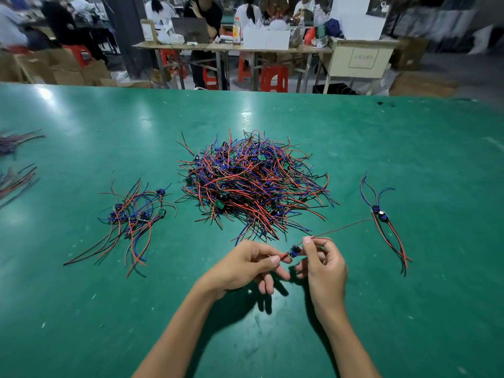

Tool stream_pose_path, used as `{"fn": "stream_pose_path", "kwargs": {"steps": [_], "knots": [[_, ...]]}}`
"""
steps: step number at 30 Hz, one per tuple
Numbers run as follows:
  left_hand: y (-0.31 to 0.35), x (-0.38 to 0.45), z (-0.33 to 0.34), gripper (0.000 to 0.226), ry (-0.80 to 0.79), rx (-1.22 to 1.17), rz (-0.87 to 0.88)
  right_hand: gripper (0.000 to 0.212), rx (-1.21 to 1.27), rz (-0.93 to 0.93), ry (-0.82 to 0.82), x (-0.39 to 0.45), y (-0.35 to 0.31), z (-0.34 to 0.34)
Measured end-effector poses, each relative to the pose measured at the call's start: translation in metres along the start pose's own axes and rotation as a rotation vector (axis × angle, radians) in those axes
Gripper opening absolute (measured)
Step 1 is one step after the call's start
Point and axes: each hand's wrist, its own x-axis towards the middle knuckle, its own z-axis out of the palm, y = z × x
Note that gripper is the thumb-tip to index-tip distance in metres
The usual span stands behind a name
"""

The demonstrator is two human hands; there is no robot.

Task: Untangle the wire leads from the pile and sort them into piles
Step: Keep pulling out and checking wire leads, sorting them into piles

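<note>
**One lead held clear of the tangle**

Just below centre frame, the left hand point(245, 264) pinches a red wire of a small dark circuit module with thin red leads point(295, 251); the right hand point(323, 264) pinches its other lead. It hangs above the green surface point(272, 336), below the big red-and-blue wire pile point(252, 181). Best keep both pinches light and straighten the leads before laying it on a sorted pile point(131, 216). Which pile suits it is unclear; bundles at the left edge are cut off.

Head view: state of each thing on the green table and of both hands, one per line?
Big pile: tangled, mid-table.
Left pile: sorted, loosely bunched.
Right pile: few leads, laid straight.
Held lead: lifted, between both hands.
Left hand: pinches its red wire.
Right hand: pinches its other wire.
Table: bears all piles.
</note>
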Motion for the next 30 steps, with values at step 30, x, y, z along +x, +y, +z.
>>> {"fn": "stream_pose_path", "kwargs": {"steps": [30], "knots": [[-0.02,-0.002,-0.006,0.025,0.378,-0.419,0.116,0.024,-0.215,-0.105,0.324,0.142,-0.063,-0.046]]}}
